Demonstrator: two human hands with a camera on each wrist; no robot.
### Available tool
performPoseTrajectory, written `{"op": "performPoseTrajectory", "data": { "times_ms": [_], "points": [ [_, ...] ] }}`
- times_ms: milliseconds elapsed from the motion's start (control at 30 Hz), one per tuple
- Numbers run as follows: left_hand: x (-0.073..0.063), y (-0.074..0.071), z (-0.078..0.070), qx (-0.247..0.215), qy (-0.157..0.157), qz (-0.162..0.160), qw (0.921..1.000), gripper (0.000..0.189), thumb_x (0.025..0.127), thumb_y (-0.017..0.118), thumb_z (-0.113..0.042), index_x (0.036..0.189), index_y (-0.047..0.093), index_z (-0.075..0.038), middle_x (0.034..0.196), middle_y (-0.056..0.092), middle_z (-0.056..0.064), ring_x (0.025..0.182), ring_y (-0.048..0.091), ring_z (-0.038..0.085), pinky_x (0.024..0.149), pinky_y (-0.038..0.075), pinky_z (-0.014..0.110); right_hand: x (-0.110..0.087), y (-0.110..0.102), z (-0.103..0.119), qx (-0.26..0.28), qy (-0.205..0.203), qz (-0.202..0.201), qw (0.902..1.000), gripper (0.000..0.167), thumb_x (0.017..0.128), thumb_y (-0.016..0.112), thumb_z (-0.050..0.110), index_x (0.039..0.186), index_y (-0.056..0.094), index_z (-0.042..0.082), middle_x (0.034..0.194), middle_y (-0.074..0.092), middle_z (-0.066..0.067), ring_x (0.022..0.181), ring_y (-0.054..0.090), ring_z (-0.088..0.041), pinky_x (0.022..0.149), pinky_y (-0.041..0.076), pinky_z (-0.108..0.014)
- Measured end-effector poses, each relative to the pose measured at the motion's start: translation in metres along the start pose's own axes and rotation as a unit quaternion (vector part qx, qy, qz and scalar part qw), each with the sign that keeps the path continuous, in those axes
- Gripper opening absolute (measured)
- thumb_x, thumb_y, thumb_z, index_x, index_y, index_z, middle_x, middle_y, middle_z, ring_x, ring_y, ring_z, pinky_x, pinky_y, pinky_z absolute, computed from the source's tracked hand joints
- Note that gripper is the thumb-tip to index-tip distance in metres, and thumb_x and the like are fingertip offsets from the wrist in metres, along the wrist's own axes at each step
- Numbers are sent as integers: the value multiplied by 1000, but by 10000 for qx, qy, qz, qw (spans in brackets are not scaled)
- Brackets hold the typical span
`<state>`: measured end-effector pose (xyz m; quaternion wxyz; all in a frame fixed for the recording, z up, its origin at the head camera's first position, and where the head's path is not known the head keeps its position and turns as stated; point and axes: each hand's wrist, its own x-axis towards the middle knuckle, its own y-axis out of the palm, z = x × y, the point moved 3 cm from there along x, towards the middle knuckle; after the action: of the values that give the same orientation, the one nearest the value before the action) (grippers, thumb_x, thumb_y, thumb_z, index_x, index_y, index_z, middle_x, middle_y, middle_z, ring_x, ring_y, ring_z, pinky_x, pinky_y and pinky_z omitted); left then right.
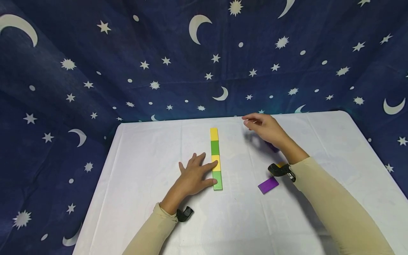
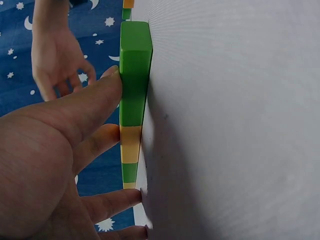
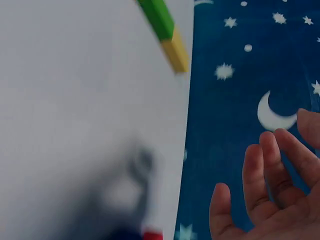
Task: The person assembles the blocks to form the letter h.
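Left hand (image 1: 195,174): one, palm down on the white table (image 1: 153,198), fingers spread and straight. Its thumb (image 2: 102,92) and forefinger tip press against the left side of the block row (image 1: 216,158); the remaining fingers fan out flat on the cloth away from the row. It holds nothing.

Block row: one straight line of four blocks laid end to end, running from near the table's far edge toward the person. Count by colour: two yellow, two green, alternating. Order from the far end: yellow block (image 1: 214,134), green block (image 1: 215,147), second yellow block (image 1: 216,162), second green block (image 1: 217,180). The left thumb meets the nearest green one; the forefinger meets the yellow one next to it.

Right hand (image 1: 264,126): one, raised above the table, right of the row's far end and well apart from it. Fingers relaxed, loosely parted, empty; the right wrist view shows them open against the backdrop.

Purple blocks: two. One purple block (image 1: 268,185) lies flat to the right of the row's near end, beside the right forearm. A second purple piece (image 1: 271,146) shows partly under the right wrist.

Wrist-worn cameras: two, one per arm.

Backdrop (image 1: 127,63): dark blue cloth with moons and stars, behind the table.
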<state>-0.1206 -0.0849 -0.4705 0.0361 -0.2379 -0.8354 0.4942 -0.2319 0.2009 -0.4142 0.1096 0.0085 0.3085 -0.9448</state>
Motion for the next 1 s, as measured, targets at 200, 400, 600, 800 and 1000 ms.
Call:
{"op": "performPoseTrajectory", "data": {
  "times_ms": [200, 400, 600, 800, 1000],
  "points": [
    [0, 0, 0, 30, 20, -5, 10000, 64, 89, 75, -50, 148, 55, -36, 166, 31, 15, 156, 16, 47, 104, 6, 89, -20, -29, -22, -919, -36, -39, 9958, 43, 101, 63, 44, 134, 67, 17, 121, 70, -10, 107, 61, -27, 95, 50, -46],
    [0, 0, 0, 37, 14, -10, 10000, 64, 89, 75, -51, 148, 55, -35, 166, 31, 15, 156, 17, 47, 104, 6, 89, -35, -44, -47, -1520, 103, 129, 9882, 43, 99, 67, 39, 134, 67, 15, 119, 71, -12, 110, 62, -32, 94, 53, -53],
    [0, 0, 0, -13, 47, -32, 10000, 64, 89, 75, -50, 148, 56, -34, 166, 31, 16, 155, 17, 48, 104, 6, 89, -45, -54, -67, -1843, 68, 399, 9820, 46, 97, 70, 37, 135, 66, 12, 122, 69, -17, 111, 61, -37, 93, 53, -57],
    [0, 1, 1, -34, 28, -19, 10000, 65, 89, 75, -51, 148, 55, -34, 166, 31, 15, 156, 17, 47, 104, 5, 89, -45, -54, -80, -1884, 12, 705, 9796, 47, 96, 73, 36, 136, 66, 13, 116, 68, -13, 105, 58, -30, 92, 52, -51],
    [0, 1, 0, -39, 30, -4, 10000, 65, 89, 75, -51, 148, 55, -35, 166, 31, 15, 156, 17, 47, 104, 5, 89, -41, -52, -89, -2025, -38, 904, 9751, 47, 95, 74, 33, 137, 66, 12, 110, 68, -9, 97, 57, -25, 83, 51, -37]
  ]
}}
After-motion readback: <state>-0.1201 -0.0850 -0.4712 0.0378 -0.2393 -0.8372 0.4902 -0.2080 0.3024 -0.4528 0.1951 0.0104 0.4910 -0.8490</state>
